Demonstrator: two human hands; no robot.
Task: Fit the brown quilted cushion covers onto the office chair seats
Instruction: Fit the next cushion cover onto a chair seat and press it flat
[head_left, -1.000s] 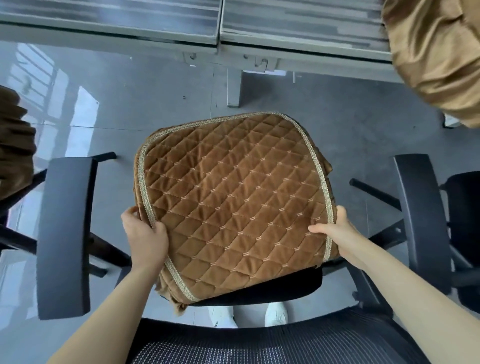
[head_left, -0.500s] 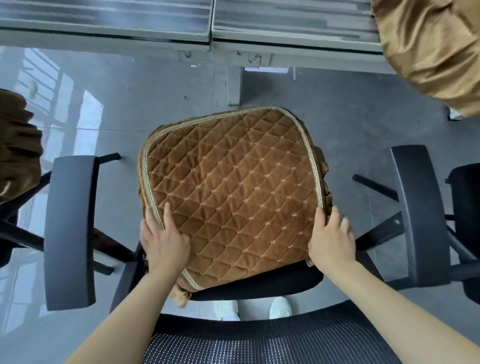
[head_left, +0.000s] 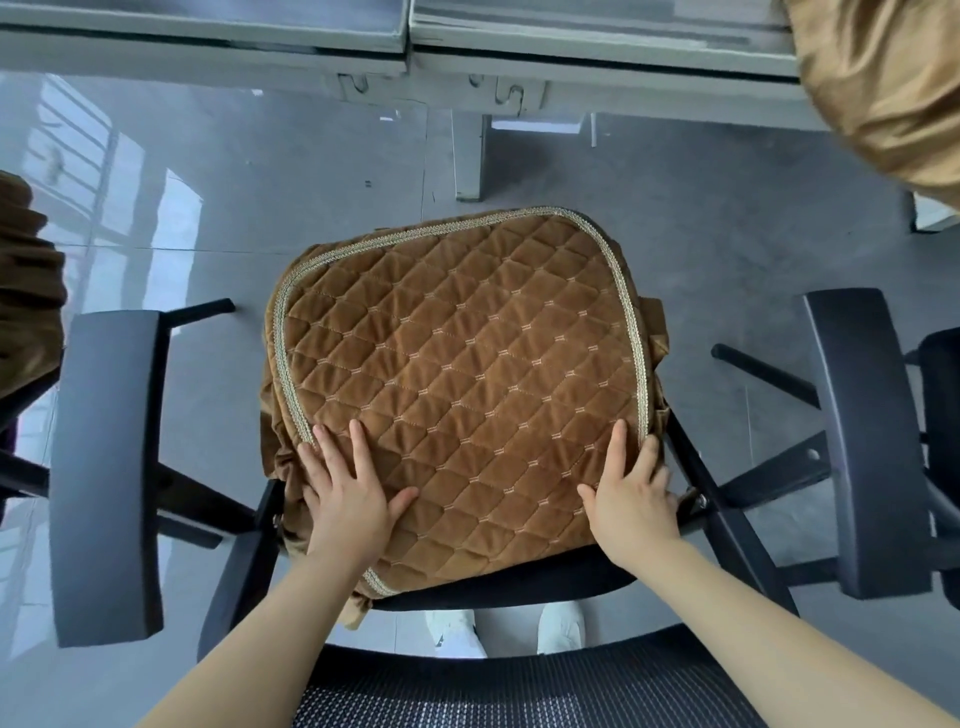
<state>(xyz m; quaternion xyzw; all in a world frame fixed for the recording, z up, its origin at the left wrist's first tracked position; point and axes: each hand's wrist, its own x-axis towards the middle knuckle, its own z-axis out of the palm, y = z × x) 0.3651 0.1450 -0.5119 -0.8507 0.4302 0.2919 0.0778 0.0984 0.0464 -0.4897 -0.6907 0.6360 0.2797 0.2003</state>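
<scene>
Lying over the front and middle of the chair seat (head_left: 498, 584), the brown quilted cover (head_left: 462, 374) looks mostly fitted; left hand (head_left: 350, 496) and right hand (head_left: 631, 499) press flat on it, fingers spread; the black rear edge remains bare, seemingly left to tuck.

left hand (head_left: 349, 496) flat, fingers spread, right hand (head_left: 632, 500) likewise

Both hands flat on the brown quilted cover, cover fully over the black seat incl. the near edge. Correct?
Not quite. The head view shows the left hand and right hand pressing flat on the brown diamond-quilted cushion cover, but the black office chair seat is bare along its near edge; the cover stops short there.
</scene>
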